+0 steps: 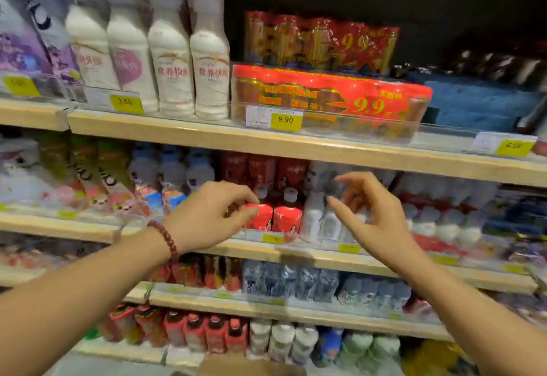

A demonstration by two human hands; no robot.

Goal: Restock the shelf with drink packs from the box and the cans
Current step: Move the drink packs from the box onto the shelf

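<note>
Two red shrink-wrapped can packs marked 9.9 sit on the top shelf: one at the front (331, 100), another stacked behind and above it (319, 41). Both my hands hover lower down, in front of the second shelf. My left hand (207, 218), with a bead bracelet on the wrist, has its fingers curled together in front of a red-labelled bottle (285, 217); I see nothing in it. My right hand (370, 215) holds nothing and its fingers are spread in front of white bottles (313, 215). A cardboard box edge (251, 368) shows at the bottom.
Tall white bottles (174, 65) stand left of the can packs and a blue pack (479, 103) lies to their right. Wooden shelf edges (325, 146) carry yellow price tags. The lower shelves are packed with bottles in red, clear, white and green.
</note>
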